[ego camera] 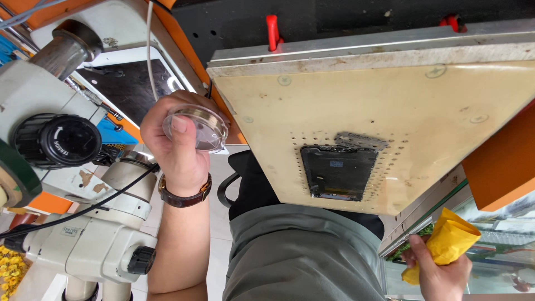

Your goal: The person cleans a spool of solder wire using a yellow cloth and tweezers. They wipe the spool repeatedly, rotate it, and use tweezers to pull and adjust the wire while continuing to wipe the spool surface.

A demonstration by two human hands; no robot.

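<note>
Left hand fingers pinch a round clear dish, raised left of the tan surface. Right hand fingers clutch a yellow cloth. Dark phone panel lies untouched; work on it looks not yet begun.

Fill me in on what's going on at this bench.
A person is at a repair bench. The left hand holds up a small clear round dish beside a microscope. The right hand grips a yellow cloth. A dark phone lies on a beige perforated plate, touched by neither hand.
</note>
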